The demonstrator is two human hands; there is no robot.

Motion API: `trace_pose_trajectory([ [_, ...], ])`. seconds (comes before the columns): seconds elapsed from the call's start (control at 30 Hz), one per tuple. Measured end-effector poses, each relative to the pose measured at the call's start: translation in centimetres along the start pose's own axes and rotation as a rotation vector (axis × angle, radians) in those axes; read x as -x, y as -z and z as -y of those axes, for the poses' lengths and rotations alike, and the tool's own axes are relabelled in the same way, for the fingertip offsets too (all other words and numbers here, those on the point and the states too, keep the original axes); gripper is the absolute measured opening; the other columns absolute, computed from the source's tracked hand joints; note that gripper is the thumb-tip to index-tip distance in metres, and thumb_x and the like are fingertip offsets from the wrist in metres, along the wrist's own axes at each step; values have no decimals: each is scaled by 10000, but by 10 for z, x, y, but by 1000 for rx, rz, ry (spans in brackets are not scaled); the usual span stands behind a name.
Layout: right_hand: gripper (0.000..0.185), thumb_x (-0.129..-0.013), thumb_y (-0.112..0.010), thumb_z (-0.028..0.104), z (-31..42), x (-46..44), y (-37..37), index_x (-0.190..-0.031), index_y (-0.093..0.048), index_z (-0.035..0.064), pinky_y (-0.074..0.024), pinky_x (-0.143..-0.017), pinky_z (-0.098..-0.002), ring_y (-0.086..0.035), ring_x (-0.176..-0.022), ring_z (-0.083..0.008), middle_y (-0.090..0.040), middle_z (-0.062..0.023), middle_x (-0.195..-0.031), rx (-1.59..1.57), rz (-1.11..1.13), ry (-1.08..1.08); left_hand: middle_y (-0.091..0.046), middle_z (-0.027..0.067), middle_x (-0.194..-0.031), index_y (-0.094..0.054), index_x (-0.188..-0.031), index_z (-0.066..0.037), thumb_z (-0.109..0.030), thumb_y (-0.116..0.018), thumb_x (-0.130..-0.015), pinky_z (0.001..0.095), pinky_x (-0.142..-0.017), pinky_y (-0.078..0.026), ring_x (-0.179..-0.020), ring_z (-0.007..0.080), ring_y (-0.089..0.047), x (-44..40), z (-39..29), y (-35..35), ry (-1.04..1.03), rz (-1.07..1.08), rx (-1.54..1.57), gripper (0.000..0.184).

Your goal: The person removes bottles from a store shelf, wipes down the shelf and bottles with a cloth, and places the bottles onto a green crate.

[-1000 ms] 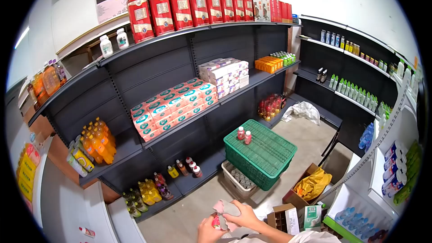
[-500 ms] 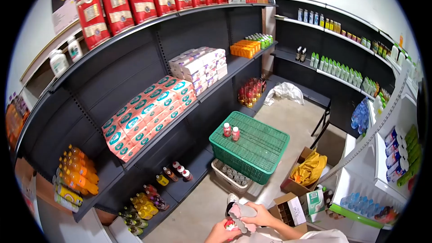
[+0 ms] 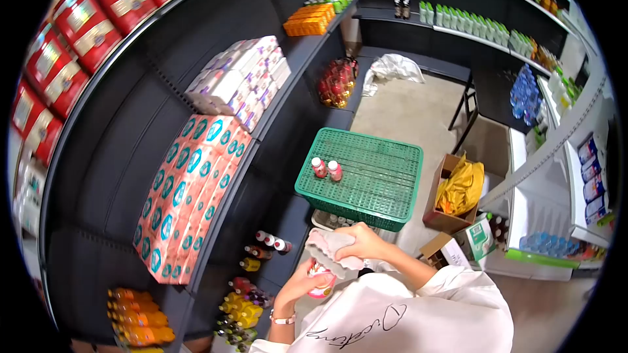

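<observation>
Low in the view, my left hand [image 3: 302, 282] is wrapped round a small pink and red bottle [image 3: 321, 281]. My right hand [image 3: 362, 242] grips a grey and pink cloth [image 3: 332, 248], which lies over the top of that bottle and hides its cap. Just beyond my hands stands an upturned-looking green crate [image 3: 373, 170] with a flat top. On its left part two pink bottles with white caps [image 3: 318, 167] stand upright side by side.
Dark shelving [image 3: 261, 176] on the left holds pink tissue packs [image 3: 190, 189], white packs [image 3: 239, 78] and drinks. A carton with yellow bags [image 3: 460, 186] sits right of the crate. Behind are a white cloth [image 3: 394, 68] on the floor and a black table [image 3: 490, 88].
The view has turned and tilted downward, bringing the crate and my white shirt further into view. My hands still hold the bottle and cloth; the cloth's position over the bottle has shifted slightly.
</observation>
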State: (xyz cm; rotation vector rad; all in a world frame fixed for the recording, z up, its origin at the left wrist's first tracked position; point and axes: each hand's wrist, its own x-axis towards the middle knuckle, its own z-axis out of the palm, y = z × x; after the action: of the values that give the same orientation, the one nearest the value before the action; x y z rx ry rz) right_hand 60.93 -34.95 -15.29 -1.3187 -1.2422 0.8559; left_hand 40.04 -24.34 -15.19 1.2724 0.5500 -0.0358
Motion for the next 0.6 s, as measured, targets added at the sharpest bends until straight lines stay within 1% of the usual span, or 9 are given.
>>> trace_pose_trajectory([
  [0.1,340,-769,-736,286,-55,-3,9,-991,-674,37,-513,-580,-265,-648,-632,-143,-679,-72,-757,-364,-224,-79,-609,122,-1090,-456,-1233,21,-386,-721,-792,307,-826,-513,-927,192,-630,-49,10,22,123,291,394,656],
  [0.13,282,-831,-683,275,-66,5,15,-938,-664,15,-452,-412,-218,-589,-506,-93,-646,-30,-716,-409,-292,-257,-611,142,-1090,-454,-1229,24,-457,-672,-814,324,-815,-528,-907,213,-645,-66,15,26,120,364,401,672],
  [0.17,357,-876,-620,368,-83,9,15,-954,-638,19,-373,-308,-211,-534,-418,-75,-628,-24,-692,-561,-366,-245,-610,133,-1096,-453,-1243,14,-442,-663,-829,308,-830,-515,-939,198,-634,-76,7,21,130,310,383,651],
  [0.23,454,-895,-554,470,-95,15,26,-1023,-605,37,-336,-290,-196,-515,-385,-68,-627,-18,-678,-798,-683,-488,-622,113,-1053,-447,-1248,-6,-460,-690,-798,312,-825,-518,-941,200,-629,-104,-12,14,47,177,251,685],
  [0.27,551,-882,-522,543,-110,27,37,-1155,-551,66,-481,-434,-251,-608,-545,-110,-647,-31,-793,-852,-605,-516,-609,76,-1075,-461,-1245,-11,-357,-683,-830,294,-843,-501,-959,155,-605,-121,-9,24,-2,126,173,584],
  [0.37,554,-884,-518,543,-104,28,45,-1236,-515,116,-544,-716,-367,-635,-861,-161,-630,-44,-1033,-1180,-843,-460,-618,34,-1010,-535,-1185,-18,-156,-703,-795,263,-805,-485,-888,94,-579,-172,-40,39,-87,88,-126,446],
  [0.4,574,-883,-497,565,-113,36,47,-1297,-477,167,-454,-940,-447,-536,-1120,-220,-550,-43,-1227,-1224,-806,-414,-627,38,-999,-555,-1136,-5,-103,-715,-764,267,-800,-488,-883,103,-586,-193,-45,48,-138,69,-243,417],
  [0.53,602,-907,-438,567,-49,17,59,-1353,-421,163,-433,-977,-450,-500,-1183,-265,-492,-81,-1323,-1415,-930,-323,-643,84,-1011,-565,-1109,-9,-198,-820,-663,303,-823,-493,-917,144,-612,-294,-47,79,-357,74,-532,547],
  [0.6,602,-912,-428,562,-68,7,41,-1356,-416,157,-433,-977,-451,-498,-1184,-266,-488,-83,-1328,-1487,-975,-244,-644,139,-1009,-580,-1051,-19,-251,-830,-606,358,-823,-499,-934,249,-635,-340,-61,79,-409,78,-852,561],
])
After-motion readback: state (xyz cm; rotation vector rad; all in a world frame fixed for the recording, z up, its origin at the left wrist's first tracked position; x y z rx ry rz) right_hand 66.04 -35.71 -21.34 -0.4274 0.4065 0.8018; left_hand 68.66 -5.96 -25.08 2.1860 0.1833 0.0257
